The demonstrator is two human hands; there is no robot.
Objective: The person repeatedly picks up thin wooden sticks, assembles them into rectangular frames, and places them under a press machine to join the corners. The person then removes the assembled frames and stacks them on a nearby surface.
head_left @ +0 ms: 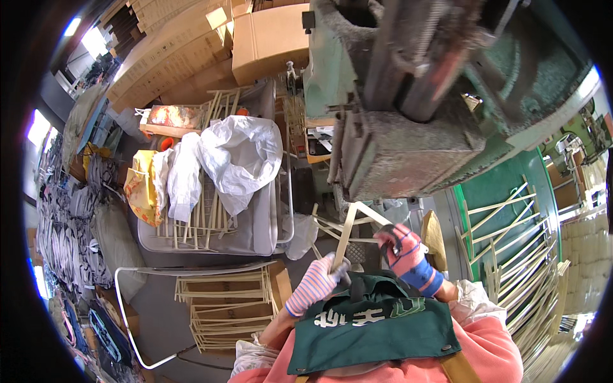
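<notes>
My left hand (324,281), in a striped pink and blue glove with dark fingertips, is closed round the lower end of a pale angled strip piece (345,237). Two slim legs of that piece meet at a corner in front of me, under the machine head. Its other leg slopes down to the right and ends at my right hand (405,256), whose gloved fingers are curled there. Dark patches cover those fingers, so the exact grip is partly hidden. More pale strips (329,223) lie just beyond, below the green machine (408,153).
At left, a grey cart (255,223) carries white sacks (239,156) and pale strips. Stacked frame pieces (223,306) lie on cardboard by a white metal rail (122,313). To the right, a green table (501,182) and many strips (523,287). Cardboard boxes (268,45) stand behind.
</notes>
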